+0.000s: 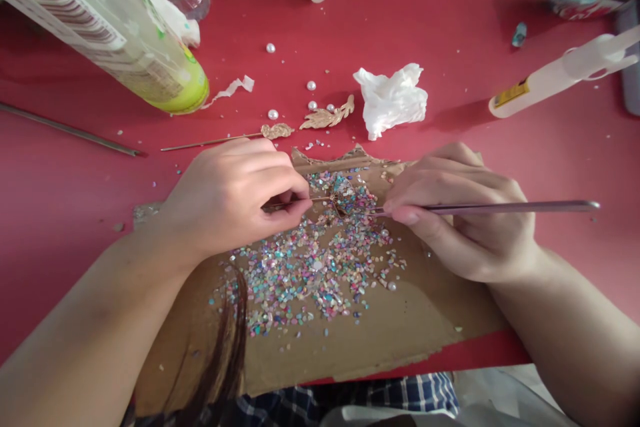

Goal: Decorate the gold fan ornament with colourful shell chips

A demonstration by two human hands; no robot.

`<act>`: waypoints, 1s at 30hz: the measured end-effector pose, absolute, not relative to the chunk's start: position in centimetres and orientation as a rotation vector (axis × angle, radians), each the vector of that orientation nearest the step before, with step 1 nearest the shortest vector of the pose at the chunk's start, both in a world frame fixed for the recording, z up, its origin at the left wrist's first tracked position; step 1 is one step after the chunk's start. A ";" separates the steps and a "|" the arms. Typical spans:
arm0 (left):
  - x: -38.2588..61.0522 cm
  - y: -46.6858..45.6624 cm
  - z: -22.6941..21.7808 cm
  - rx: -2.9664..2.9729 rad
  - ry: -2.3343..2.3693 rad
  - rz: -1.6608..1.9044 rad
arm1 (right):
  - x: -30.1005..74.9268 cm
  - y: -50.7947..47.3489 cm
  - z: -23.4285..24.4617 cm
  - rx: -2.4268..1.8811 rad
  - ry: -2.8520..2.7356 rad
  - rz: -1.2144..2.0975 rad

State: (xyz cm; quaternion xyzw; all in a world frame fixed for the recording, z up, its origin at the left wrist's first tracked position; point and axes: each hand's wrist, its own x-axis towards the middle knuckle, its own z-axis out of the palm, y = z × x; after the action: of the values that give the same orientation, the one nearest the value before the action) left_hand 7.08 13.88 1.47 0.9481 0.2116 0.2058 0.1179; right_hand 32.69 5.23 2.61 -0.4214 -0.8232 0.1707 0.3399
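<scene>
My left hand [240,190] pinches the thin gold stem of a hairpin. Its ornament end [336,199], partly covered with bluish chips, lies over the loose shell chips [300,280]. Between the thumb and fingers of my right hand [460,213] are metal tweezers [515,208], their tips reaching down to the chips beside the ornament. Whether the tips hold a chip is too small to tell. Under both hands lies a piece of cardboard [400,347] bearing the many-coloured chips and a few pearls.
Beyond my hands are a gold leaf piece [327,115], another gold pin [215,143], loose pearls [273,115] and crumpled tissue [393,100]. A green bottle [165,73] stands left, a white glue bottle [545,77] lies right. A metal rod [70,128] rests far left.
</scene>
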 end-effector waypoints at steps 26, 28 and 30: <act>6.9 13.9 1.3 2.786 0.578 0.629 | 32.8 5.0 2.5 -1.159 -2.108 0.451; 6.9 13.9 1.2 2.784 0.577 0.629 | 32.8 5.1 2.4 -1.162 -2.116 0.455; 6.9 13.9 1.2 2.790 0.574 0.634 | 32.8 5.1 2.5 -1.155 -2.125 0.462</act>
State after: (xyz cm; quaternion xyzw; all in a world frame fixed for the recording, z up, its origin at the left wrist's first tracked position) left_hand 6.89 13.89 1.21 0.9501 0.1956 0.2158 0.1116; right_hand 32.76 5.10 2.46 -0.4424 -0.8136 0.1769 0.3333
